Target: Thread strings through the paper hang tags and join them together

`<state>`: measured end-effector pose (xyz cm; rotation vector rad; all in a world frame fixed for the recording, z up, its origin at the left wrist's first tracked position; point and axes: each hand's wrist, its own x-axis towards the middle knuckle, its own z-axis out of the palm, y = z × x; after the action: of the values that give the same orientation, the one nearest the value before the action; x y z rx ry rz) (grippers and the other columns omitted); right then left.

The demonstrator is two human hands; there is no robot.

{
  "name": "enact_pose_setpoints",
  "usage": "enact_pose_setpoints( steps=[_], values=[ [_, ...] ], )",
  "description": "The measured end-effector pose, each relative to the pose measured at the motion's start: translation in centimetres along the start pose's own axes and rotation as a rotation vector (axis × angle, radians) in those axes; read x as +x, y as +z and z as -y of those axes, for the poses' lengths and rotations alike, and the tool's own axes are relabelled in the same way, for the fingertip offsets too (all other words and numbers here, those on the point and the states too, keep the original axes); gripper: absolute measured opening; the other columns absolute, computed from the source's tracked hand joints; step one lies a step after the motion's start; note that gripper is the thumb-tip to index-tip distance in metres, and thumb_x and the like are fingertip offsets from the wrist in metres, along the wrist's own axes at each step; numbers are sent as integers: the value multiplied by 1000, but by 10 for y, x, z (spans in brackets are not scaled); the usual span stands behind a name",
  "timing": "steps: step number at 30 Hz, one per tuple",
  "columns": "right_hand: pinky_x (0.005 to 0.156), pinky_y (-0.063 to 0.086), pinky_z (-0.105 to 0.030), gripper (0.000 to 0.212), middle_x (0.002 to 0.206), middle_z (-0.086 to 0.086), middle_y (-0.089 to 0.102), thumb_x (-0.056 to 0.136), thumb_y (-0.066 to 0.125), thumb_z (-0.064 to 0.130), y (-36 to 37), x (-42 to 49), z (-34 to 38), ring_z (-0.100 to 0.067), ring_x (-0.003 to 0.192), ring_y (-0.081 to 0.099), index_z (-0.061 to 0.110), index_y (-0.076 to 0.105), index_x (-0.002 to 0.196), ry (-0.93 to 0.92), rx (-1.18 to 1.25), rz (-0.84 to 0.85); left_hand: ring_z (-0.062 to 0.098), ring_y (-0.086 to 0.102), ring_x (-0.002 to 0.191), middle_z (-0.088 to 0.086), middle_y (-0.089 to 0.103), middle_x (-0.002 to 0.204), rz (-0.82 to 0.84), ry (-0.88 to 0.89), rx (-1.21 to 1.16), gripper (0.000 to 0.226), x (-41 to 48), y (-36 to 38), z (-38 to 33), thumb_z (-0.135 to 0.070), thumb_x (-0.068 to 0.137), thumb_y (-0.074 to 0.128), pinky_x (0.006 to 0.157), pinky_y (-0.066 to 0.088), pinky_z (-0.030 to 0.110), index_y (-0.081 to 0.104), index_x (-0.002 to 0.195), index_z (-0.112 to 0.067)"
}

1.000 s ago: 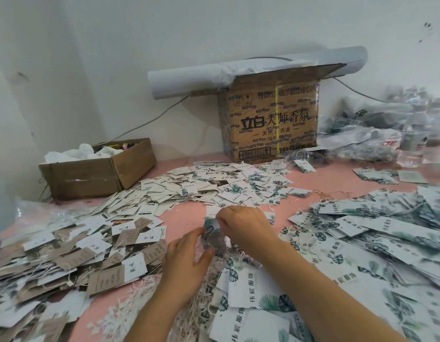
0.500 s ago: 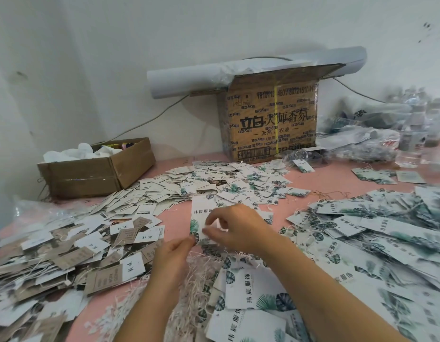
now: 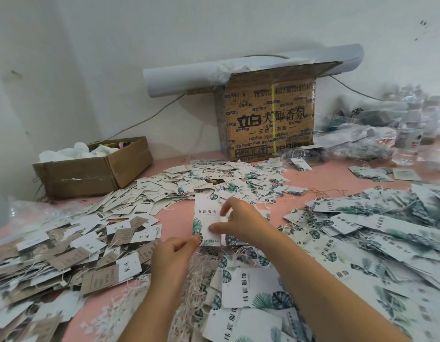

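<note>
A tall white hang tag [image 3: 204, 213] with green leaf print and black characters stands upright above the pink table. My right hand [image 3: 241, 224] pinches its right edge between thumb and forefinger. My left hand [image 3: 173, 255] pinches its lower left corner. A heap of cream strings [image 3: 201, 265] lies just below the hands. Whether a string runs through the tag is not visible.
Piles of tags cover the pink table [image 3: 174, 218]: brown and white ones [image 3: 66, 248] at left, small leafy ones [image 3: 214, 178] at the back, large leafy ones [image 3: 377, 238] at right. A low open carton [image 3: 95, 174] and a tall printed carton [image 3: 268, 122] stand by the wall.
The tag has come up from low between my hands and now stands upright and unfolded. My right hand moved to its right edge and my left hand to its bottom corner.
</note>
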<state>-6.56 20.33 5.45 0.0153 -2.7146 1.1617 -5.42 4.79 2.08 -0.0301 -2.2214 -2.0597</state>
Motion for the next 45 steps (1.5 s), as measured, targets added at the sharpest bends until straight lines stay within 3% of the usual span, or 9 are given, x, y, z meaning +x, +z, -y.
enact_pose_setpoints(
  steps=[2, 5, 10, 18, 22, 32, 37, 42, 45],
  values=[
    [55, 41, -25, 74, 81, 10, 51, 70, 78, 40, -2, -3, -1, -9, 67, 51, 25, 35, 129, -63, -40, 68, 5, 58, 74, -4, 67, 78, -13, 2, 12, 13, 1, 0, 1, -18, 82, 70, 63, 41, 23, 67, 69, -19],
    [72, 40, -28, 103, 115, -2, 59, 66, 79, 47, 1, -5, -4, -15, 87, 50, 31, 15, 145, -145, -229, 206, 9, 59, 71, 0, 68, 77, 4, 12, 46, 11, 2, 0, 5, -18, 82, 69, 57, 40, 23, 69, 72, -15],
    [90, 37, -31, 85, 132, -4, 50, 69, 75, 51, 4, -4, -4, -22, 118, 46, 20, 38, 140, -163, -399, 279, 27, 63, 79, 19, 70, 79, 64, -18, 63, 19, 2, 1, 12, -16, 85, 66, 77, 47, 37, 71, 68, -10],
    [75, 42, -31, 56, 107, -5, 61, 75, 71, 47, 0, -5, 0, -21, 92, 52, 11, 59, 116, -156, -407, 259, 17, 57, 78, 3, 66, 83, 95, -120, 68, 30, 4, 0, 9, -33, 97, 45, 60, 35, 26, 63, 79, -18],
    [76, 40, -29, 57, 112, -5, 61, 76, 70, 46, 0, -5, -1, -18, 90, 49, 11, 57, 120, -146, -394, 256, 17, 57, 81, 3, 66, 84, 104, -124, 76, 30, 1, 1, 5, -33, 98, 43, 61, 35, 26, 61, 78, -20],
    [54, 34, -26, 36, 68, 3, 55, 84, 63, 43, -2, -6, 2, -13, 61, 47, 10, 68, 97, -224, -377, 229, 19, 59, 83, 4, 69, 86, 133, -140, 89, 34, 0, -2, 4, -33, 99, 41, 63, 36, 26, 64, 82, -16],
    [68, 36, -24, 46, 90, 0, 59, 81, 67, 42, -3, -5, 2, -14, 76, 48, 14, 62, 118, -233, -411, 206, 17, 53, 74, 2, 66, 78, 134, -165, 60, 26, 0, -2, 3, -16, 97, 47, 64, 37, 28, 64, 78, -17],
    [77, 42, -31, 70, 114, -3, 62, 77, 56, 66, 0, -7, 1, -19, 96, 54, 18, 51, 127, -184, -449, 118, 12, 53, 73, -2, 69, 78, 167, -151, 55, 22, -2, -1, 0, -12, 95, 50, 62, 36, 26, 66, 80, -17],
    [72, 41, -35, 71, 101, -7, 61, 81, 36, 74, 5, -8, 2, -25, 95, 56, 12, 52, 109, -49, -475, 19, 10, 54, 75, -2, 69, 81, 168, -148, 60, 19, -3, -1, -1, -14, 95, 52, 63, 37, 25, 65, 83, -20]
  ],
)
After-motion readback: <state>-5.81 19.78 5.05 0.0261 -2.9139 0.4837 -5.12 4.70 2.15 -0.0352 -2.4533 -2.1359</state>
